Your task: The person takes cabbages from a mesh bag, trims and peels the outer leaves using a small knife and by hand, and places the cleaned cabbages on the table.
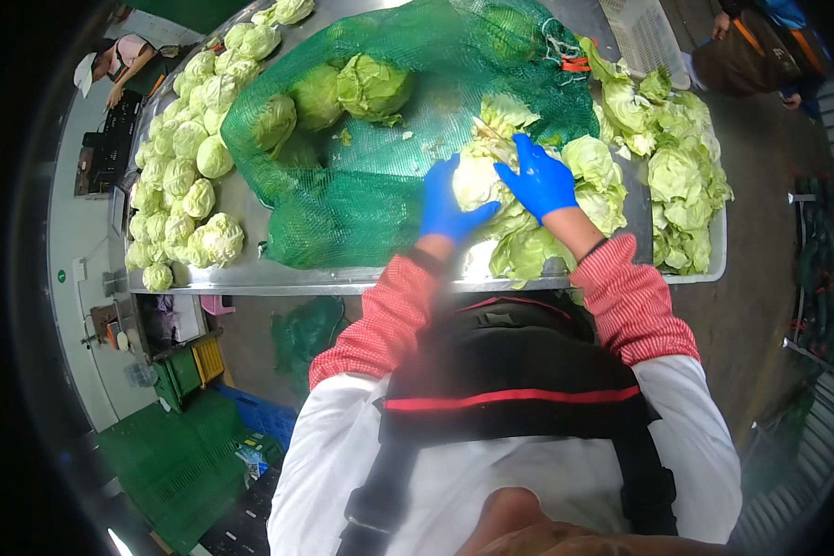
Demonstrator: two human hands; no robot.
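Both my hands, in blue gloves, are on a pale lettuce head at the table's near edge. My left hand cups its left side, with the thumb across the front. My right hand grips its right side, fingers over the outer leaves. Loose green leaves lie below and around the head. Beside my left hand spreads a green mesh sack, with whole lettuce heads in its opening. The underside of the held head is hidden.
Many trimmed heads are piled on the metal table's left side. Stripped leaves fill a white tub at the right. A pale crate stands at the back right. Other people are at the far left and far right.
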